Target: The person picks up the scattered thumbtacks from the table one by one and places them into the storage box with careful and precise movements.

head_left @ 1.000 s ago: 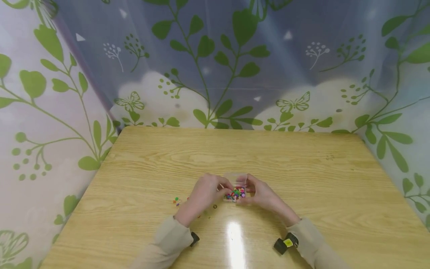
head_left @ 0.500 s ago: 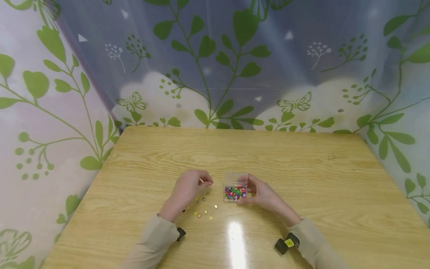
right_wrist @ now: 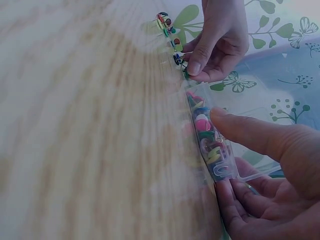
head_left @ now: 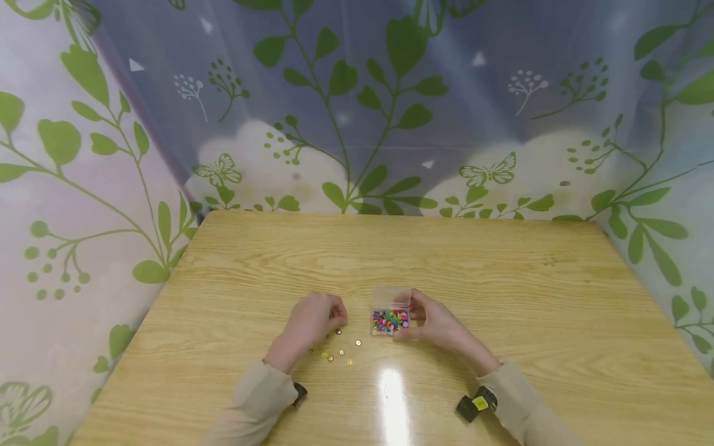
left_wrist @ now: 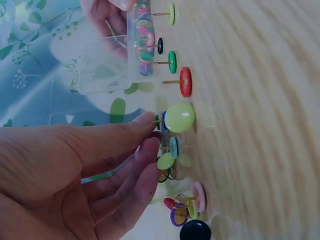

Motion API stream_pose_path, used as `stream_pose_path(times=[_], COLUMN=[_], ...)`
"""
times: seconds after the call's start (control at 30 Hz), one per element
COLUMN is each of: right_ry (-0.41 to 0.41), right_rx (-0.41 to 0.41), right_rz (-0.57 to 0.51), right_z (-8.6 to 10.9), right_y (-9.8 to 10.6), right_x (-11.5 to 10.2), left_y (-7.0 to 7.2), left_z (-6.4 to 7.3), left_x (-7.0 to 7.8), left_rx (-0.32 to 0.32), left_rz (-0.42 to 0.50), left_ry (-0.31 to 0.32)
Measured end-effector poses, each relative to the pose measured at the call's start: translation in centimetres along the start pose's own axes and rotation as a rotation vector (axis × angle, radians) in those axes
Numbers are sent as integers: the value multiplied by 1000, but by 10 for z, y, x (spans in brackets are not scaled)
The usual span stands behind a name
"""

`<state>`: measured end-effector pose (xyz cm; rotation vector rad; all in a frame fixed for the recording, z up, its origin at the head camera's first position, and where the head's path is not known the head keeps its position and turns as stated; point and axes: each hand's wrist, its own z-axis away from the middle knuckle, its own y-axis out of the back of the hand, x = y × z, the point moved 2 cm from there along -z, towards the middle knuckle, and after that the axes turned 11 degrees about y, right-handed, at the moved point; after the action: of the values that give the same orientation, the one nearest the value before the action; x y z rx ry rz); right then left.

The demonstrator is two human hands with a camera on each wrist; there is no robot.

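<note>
A small clear plastic box point(head_left: 385, 297) stands on the table with its lid raised, full of multicoloured thumbtacks point(head_left: 390, 320). My right hand point(head_left: 437, 319) holds its right side, thumb at the front and fingers behind. To the left, my left hand point(head_left: 308, 318) is low over scattered thumbtacks point(head_left: 342, 352), palm partly hiding them in the head view. Its thumb and index fingertips pinch at a green thumbtack point(left_wrist: 158, 121), seen in the left wrist view. Close by lie a lime thumbtack point(left_wrist: 179, 117) and a red thumbtack point(left_wrist: 185, 82), pins showing.
The wooden table point(head_left: 474, 266) stretches out behind and beside the hands. A leaf-patterned curtain point(head_left: 362, 124) hangs along its back and sides. A black strap device point(head_left: 476, 404) sits at the right wrist, and light glares off the tabletop in front.
My left hand has left the box, swung left and then lowered toward the loose thumbtacks. The right hand keeps its hold on the box in the same spot.
</note>
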<state>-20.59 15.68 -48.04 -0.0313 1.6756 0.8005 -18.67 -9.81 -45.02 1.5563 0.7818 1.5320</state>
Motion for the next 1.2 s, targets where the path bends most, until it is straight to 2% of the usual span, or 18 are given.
stream_pose_path(times=[0.2,0.3,0.63,0.87,0.97,1.07,1.2], right_ry=[0,5,5,32,35,30,19], right_rx=[-2,-4,-8,-17,-17,-12,-4], right_rz=[-5,-3,-23,-24,-21,-8,3], right_z=[0,0,-1,-1,-1,-1,-1], right_y=[0,0,0,0,-1,-1,0], right_x=[0,0,-1,-1,0,1,2], left_y=[1,3,2,-7,-7,0,11], left_z=[1,2,-3,-5,-5,-5,-9], left_x=[4,11,42,54,52,46,33], left_rx=[16,27,41,-8,-17,-13,31], left_rz=[25,21,19,39,41,56,38], left_ry=[15,-4,-127,-201,-180,-126,-55])
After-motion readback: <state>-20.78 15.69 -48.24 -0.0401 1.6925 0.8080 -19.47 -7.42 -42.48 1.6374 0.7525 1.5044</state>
